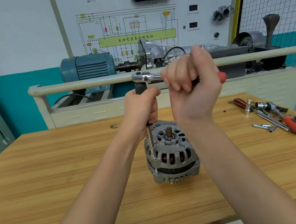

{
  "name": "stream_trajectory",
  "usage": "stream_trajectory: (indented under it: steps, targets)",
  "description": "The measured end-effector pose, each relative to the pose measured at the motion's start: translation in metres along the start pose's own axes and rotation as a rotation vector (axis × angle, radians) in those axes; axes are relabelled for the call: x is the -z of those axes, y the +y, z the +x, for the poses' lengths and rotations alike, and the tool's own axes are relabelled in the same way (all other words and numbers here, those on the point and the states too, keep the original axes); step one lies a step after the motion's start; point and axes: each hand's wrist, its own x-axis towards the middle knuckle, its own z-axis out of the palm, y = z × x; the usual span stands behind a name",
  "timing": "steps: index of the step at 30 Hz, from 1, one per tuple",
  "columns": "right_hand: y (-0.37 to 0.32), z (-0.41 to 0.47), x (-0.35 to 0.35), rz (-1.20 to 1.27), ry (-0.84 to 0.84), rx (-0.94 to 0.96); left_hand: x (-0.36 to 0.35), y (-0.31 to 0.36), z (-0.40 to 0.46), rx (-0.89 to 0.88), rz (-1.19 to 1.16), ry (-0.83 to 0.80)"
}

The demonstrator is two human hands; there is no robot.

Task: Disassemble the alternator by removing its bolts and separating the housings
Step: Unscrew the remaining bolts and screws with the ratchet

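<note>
Now, the scene line by line:

Alternator: the alternator (pixel 171 156) stood upright on the wooden workbench (pixel 56 173), near the middle, shaft end up, with copper windings showing through the housing slots.

Extension bar: a long extension bar (pixel 151 142) rose straight up from a bolt point on the left edge of the alternator housing, its socket end seated there; whether a bolt head sat under it could not be told.

Ratchet: the ratchet (pixel 145 78) sat on top of the bar, its chrome head to the left and its red-tipped handle reaching right.

Left hand: the left hand (pixel 142 109) was wrapped around the dark upper grip of the extension bar, just below the ratchet head, fingers curled round it.

Right hand: the right hand (pixel 192 84) was clenched round the ratchet handle, the red end poking out past the hand on the right.

Loose tools: a red-and-black handled driver (pixel 240 102), a second ratchet with a red grip (pixel 292 123) and several small sockets (pixel 261 126) lay in a heap at the far right of the bench, well apart from the alternator.

Far side: a blue electric motor (pixel 86 66) coupled to a gearbox stood behind a rail, with a wiring diagram board (pixel 135 25) on the wall beyond.
</note>
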Motion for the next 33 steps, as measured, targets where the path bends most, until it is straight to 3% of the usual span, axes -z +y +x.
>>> stream_trajectory:
  steps: [3,5,8,12,15,18,21,28,31,33]
  targets:
    - [0.006,-0.014,-0.012,-0.284,-0.146,0.239,-0.005,-0.002,-0.002,-0.048,0.044,0.137]
    - [0.006,-0.012,-0.010,-0.283,-0.167,0.239,-0.005,-0.004,-0.002,-0.067,0.047,0.165]
    - [-0.001,0.007,0.004,0.013,-0.096,0.013,0.001,-0.004,-0.001,-0.048,0.029,0.051]
    - [0.001,0.038,0.035,0.497,0.268,-0.468,0.010,0.001,0.000,-0.012,0.022,-0.247]
    - [0.009,0.049,0.050,0.712,0.444,-0.587,0.007,0.002,0.001,0.052,-0.025,-0.368]
    - [0.009,0.046,0.049,0.651,0.460,-0.517,0.004,-0.001,0.003,0.139,-0.072,-0.370]
    - [-0.001,0.033,0.040,0.519,0.373,-0.377,0.001,-0.005,0.001,0.086,-0.039,-0.250]
    - [0.003,-0.016,-0.007,-0.375,-0.124,0.286,-0.011,-0.012,-0.001,-0.054,0.085,0.178]
    - [0.002,-0.013,-0.005,-0.253,-0.116,0.231,-0.009,-0.015,-0.001,-0.093,0.073,0.241]
    - [-0.004,0.001,0.003,-0.034,-0.055,0.052,-0.003,-0.015,-0.001,-0.074,0.054,0.155]
